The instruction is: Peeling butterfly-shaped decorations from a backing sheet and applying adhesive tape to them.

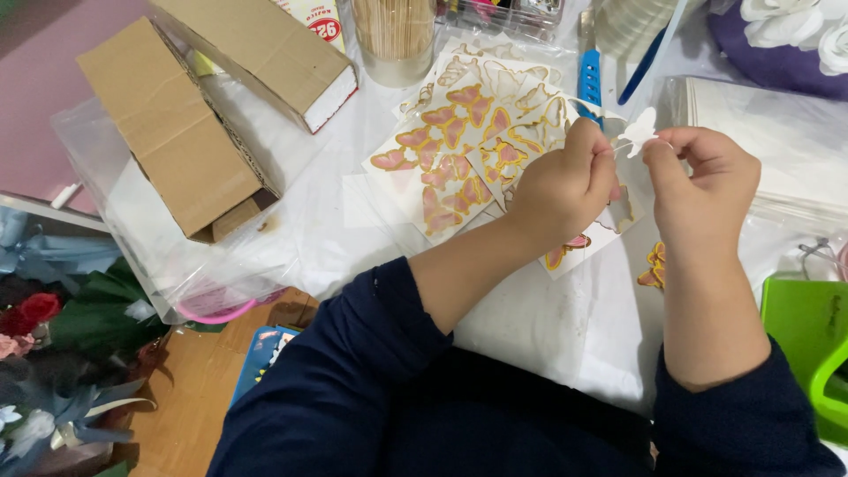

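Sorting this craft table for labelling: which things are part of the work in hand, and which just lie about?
In use: left hand, right hand, white butterfly cutout, pink butterfly sheets.
Lying about: cardboard boxes, jar of sticks, blue cutter, green bag.

Table (530,327) covered in white sheeting, cluttered. Pink surface (44,79) at upper left past the table edge. Wooden floor (190,389) below left, with artificial flowers (53,344) piled on it. Even indoor light, soft shadows. No walls or windows visible.
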